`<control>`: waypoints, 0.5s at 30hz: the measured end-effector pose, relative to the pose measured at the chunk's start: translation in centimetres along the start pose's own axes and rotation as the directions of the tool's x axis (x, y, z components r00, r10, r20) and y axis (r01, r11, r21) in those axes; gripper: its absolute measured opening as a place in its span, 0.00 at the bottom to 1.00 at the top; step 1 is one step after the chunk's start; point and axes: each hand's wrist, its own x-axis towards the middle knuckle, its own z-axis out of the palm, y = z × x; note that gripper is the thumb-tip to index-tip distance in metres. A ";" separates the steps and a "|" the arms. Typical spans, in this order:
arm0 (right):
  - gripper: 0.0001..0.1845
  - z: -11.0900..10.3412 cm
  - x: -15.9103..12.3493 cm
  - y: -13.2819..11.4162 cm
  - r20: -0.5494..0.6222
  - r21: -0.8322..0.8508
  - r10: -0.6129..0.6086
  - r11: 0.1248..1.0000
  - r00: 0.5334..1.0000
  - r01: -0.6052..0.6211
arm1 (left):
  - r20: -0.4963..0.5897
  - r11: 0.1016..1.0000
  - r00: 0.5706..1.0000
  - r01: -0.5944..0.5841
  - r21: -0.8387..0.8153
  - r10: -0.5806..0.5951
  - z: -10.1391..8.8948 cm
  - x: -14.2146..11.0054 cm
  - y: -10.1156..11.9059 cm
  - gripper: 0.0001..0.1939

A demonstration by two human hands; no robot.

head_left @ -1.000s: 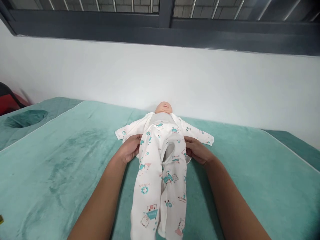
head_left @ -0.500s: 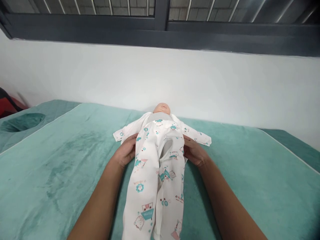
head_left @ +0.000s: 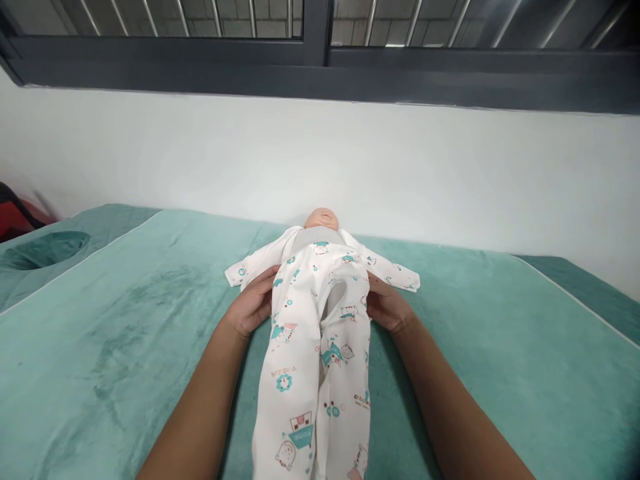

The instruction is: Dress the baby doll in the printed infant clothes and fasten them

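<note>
A baby doll (head_left: 321, 217) lies on its back, wearing a white long-sleeved top (head_left: 270, 257) with its sleeves spread to both sides. White baby trousers (head_left: 295, 340) with teal and pink cartoon prints cover its lower body; their legs run down past the bottom of the view. My left hand (head_left: 253, 301) is closed on the left side of the trousers near the hip, its fingertips tucked out of sight behind the cloth. On the opposite side my right hand (head_left: 387, 302) grips the trousers at the same height, fingertips also hidden. A grey patch (head_left: 320, 235) shows at the doll's chest.
Beneath the doll is a green padded bed (head_left: 480, 347) with a round hole (head_left: 45, 250) at its left end. A white wall (head_left: 320, 153) rises behind it, under a dark window frame (head_left: 200, 63) with bars. Something red and black (head_left: 15, 213) stands at the far left.
The trousers have shifted slightly to the right at their lower legs. Both hands stay at the hips, and the camera view has moved a little.
</note>
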 end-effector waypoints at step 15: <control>0.12 0.7 -0.3 -0.2 0.003 -0.290 0.061 0.955 0.998 -0.057 | -0.261 0.999 0.965 0.017 0.033 -0.007 0.5 0.3 -0.1 0.20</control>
